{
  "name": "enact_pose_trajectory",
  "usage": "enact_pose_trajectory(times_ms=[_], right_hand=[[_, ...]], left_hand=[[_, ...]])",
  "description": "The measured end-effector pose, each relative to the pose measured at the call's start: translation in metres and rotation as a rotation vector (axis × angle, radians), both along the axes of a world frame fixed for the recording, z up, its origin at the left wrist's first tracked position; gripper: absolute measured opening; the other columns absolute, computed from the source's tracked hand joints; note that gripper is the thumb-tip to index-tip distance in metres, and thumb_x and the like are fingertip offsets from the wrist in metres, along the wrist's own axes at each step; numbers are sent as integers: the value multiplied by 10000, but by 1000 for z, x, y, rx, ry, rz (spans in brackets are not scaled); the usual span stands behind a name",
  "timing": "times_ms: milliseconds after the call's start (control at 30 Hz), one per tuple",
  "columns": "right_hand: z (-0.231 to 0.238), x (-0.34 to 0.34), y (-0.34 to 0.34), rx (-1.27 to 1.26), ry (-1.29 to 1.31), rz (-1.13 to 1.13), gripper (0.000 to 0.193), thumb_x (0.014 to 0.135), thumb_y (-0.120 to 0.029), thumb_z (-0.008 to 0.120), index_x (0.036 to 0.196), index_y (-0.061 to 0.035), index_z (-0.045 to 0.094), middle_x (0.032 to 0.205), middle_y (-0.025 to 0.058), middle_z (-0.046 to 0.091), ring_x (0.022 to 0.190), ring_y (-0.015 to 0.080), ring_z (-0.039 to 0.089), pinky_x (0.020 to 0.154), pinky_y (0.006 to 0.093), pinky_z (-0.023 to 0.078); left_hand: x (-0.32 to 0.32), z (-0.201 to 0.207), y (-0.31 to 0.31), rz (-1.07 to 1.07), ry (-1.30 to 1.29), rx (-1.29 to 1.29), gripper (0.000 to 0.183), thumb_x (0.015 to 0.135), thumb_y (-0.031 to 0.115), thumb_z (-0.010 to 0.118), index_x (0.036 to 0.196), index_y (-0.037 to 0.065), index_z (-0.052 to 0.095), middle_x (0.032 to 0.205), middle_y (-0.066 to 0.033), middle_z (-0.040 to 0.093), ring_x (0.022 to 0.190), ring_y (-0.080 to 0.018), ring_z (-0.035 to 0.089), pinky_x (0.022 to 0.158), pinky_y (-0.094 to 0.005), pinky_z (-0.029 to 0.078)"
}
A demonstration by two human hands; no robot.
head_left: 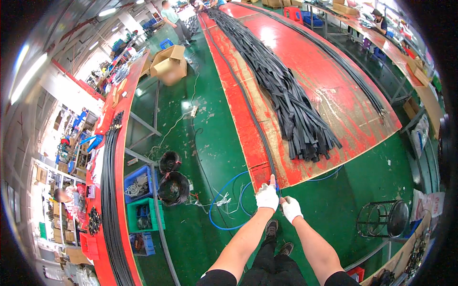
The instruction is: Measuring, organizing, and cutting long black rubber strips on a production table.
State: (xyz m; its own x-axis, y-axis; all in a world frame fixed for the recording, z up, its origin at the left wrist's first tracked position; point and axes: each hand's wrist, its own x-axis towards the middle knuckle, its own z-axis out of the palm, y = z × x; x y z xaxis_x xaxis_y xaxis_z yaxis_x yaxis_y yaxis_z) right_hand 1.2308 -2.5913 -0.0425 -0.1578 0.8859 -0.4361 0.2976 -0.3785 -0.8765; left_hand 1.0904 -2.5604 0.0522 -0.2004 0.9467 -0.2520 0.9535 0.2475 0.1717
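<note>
At the near corner of the red-topped table [350, 159], my two hands work close together in white gloves with bare fingertips. My left hand [267, 196] is closed around the near end of long thin black cables [255, 123], one finger or thumb pointing up along them. Just right of it, my right hand [291, 208] is closed, fingertips pinched by a small dark and blue piece [279, 192] too small to name. A blue hose [214, 209] loops below the table edge beside my left hand. Right of the cables lies a big heap of flat black strips [296, 109].
More black cables lie along the table's right side [353, 71]. A left bench [125, 200] carries a long black bundle [109, 190]. Blue and green crates [160, 215], black coils [173, 188], a carton [169, 66] and a white cord stand on the green floor. A stool [397, 218] is at right. Other people work farther off.
</note>
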Motion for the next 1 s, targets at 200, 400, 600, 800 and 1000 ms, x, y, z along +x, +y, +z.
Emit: enact_pose_trajectory(times_ms=[200,400,600,800,1000], right_hand=[[24,-9,7,-139,118,-37,300,1098,-308,595,1016,-32,680,762,31,649,611,140,588,540,317,493],[36,-8,11,-169,123,-40,306,1103,-308,587,1072,-23,695,788,28,656,637,137,602,548,314,506],[39,-10,10,-156,120,-60,328,1109,-330,585,1109,-23,700,817,29,663,649,132,603,557,312,512],[38,7,-9,-222,163,-156,364,1106,-368,589,1134,-16,676,797,41,635,637,147,589,557,329,495],[-4,68,-97,-470,63,-197,328,1054,-347,647,1148,-34,669,816,51,626,657,177,603,548,362,498]], left_hand=[[-5,-9,-5,1,50,87,815,949,228,668,1692,201,334,1161,-202,674,1005,-380,734,850,-510,608],[-2,-2,-2,13,-3,39,832,928,211,653,1694,167,331,1162,-230,668,1006,-389,739,878,-511,606],[-2,0,-3,9,7,51,830,929,218,657,1692,171,333,1159,-224,671,1008,-394,738,870,-512,608],[-5,-6,-1,22,18,28,738,1000,221,594,1692,209,340,1185,-227,672,1020,-394,729,881,-519,598],[-11,-8,-4,39,-5,16,672,1036,182,506,1690,209,349,1184,-230,675,1021,-396,732,880,-526,598]])
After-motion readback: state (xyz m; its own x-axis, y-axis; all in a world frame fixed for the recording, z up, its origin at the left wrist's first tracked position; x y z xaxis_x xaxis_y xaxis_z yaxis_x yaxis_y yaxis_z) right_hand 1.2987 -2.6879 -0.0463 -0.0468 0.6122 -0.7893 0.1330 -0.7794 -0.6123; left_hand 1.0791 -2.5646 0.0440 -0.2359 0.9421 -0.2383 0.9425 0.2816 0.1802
